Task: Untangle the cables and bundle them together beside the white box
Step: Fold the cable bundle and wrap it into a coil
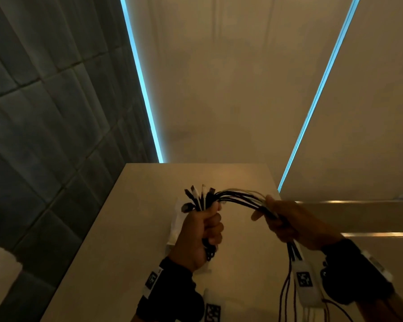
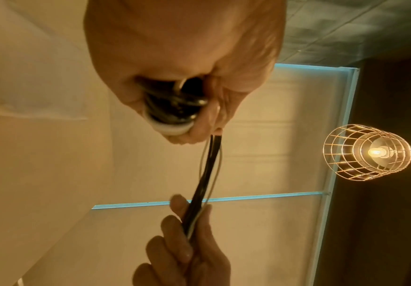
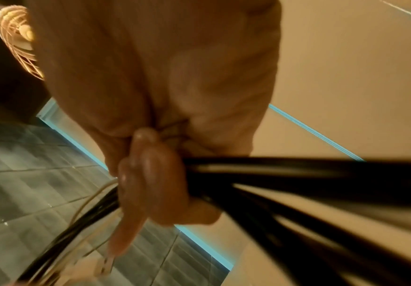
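Above the tan table (image 1: 116,228) I hold a bundle of black and white cables (image 1: 240,199) between both hands. My left hand (image 1: 201,231) grips one end in a fist, with several plugs (image 1: 199,194) fanned out above it. The cables arc right into my right hand (image 1: 286,225), which grips them; loose ends (image 1: 289,287) hang below it. In the left wrist view the left hand (image 2: 175,87) holds coiled cables (image 2: 172,112), and strands (image 2: 206,174) run down to the right hand (image 2: 187,241). The right wrist view shows the right hand (image 3: 155,174) curled round black cables (image 3: 297,174). A white object (image 1: 176,225) lies behind the left hand, mostly hidden.
The table ends at a far edge (image 1: 196,163) against a beige wall lit by two blue light strips (image 1: 140,77). Grey tiles (image 1: 44,112) cover the left side. A wire-cage lamp (image 2: 368,152) glows overhead. Shelves with metal edges (image 1: 358,202) lie to the right.
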`<state>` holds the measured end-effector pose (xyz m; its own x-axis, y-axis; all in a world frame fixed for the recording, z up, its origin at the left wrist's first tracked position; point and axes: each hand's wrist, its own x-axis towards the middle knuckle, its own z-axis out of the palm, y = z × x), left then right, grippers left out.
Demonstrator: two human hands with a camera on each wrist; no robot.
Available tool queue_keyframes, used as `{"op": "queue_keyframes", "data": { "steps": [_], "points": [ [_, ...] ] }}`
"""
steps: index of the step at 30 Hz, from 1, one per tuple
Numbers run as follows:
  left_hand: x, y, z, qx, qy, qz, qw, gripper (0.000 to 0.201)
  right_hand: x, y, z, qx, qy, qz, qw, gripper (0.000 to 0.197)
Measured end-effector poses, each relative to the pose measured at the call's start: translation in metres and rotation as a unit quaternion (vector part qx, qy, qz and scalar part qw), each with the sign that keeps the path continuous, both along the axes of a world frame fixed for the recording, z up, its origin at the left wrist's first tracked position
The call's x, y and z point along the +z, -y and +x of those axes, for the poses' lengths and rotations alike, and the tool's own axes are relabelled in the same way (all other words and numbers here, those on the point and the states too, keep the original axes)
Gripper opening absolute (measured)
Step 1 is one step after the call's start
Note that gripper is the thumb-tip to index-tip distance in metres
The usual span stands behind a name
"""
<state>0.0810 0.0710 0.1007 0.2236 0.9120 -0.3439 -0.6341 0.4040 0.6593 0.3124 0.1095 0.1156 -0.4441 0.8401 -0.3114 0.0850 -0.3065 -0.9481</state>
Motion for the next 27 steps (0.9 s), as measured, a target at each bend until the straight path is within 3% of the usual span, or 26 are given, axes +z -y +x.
{"op": "queue_keyframes", "data": {
  "steps": [3, 6, 9, 12, 16, 18, 23, 25, 27],
  "points": [
    [0.003, 0.0, 0.005, 0.036, -0.051, 0.016, 0.998, 0.027, -0.004, 0.012, -0.022, -0.124, 0.061, 0.096, 0.986, 0.042],
    [0.003, -0.003, 0.013, 0.027, -0.095, 0.025, 0.995, 0.034, 0.003, 0.026, -0.05, -0.234, 0.215, 0.338, 0.886, 0.022],
    [0.004, -0.005, 0.013, 0.02, -0.076, 0.026, 0.997, 0.056, 0.007, 0.039, -0.074, -0.185, 0.262, 0.489, 0.812, 0.024],
    [-0.001, -0.008, 0.014, 0.008, -0.068, 0.028, 0.997, 0.061, 0.007, 0.043, -0.081, -0.109, 0.31, 0.528, 0.783, 0.038],
    [0.002, -0.005, 0.017, 0.002, -0.034, 0.02, 0.999, 0.041, 0.004, 0.052, -0.09, -0.021, 0.33, 0.556, 0.763, 0.024],
    [0.005, -0.005, 0.018, 0.034, -0.033, -0.007, 0.999, 0.034, 0.0, 0.054, -0.096, 0.001, 0.353, 0.566, 0.745, 0.029],
    [0.003, -0.014, 0.015, 0.126, -0.033, -0.029, 0.991, 0.023, -0.007, 0.053, -0.104, 0.015, 0.389, 0.554, 0.736, 0.043],
    [0.007, -0.018, 0.01, 0.131, -0.002, -0.025, 0.991, 0.023, -0.007, 0.057, -0.105, 0.001, 0.355, 0.539, 0.763, 0.04],
    [0.011, -0.024, 0.004, 0.143, 0.054, -0.026, 0.988, 0.018, -0.014, 0.061, -0.103, -0.032, 0.282, 0.483, 0.828, 0.017]
  ]
}}
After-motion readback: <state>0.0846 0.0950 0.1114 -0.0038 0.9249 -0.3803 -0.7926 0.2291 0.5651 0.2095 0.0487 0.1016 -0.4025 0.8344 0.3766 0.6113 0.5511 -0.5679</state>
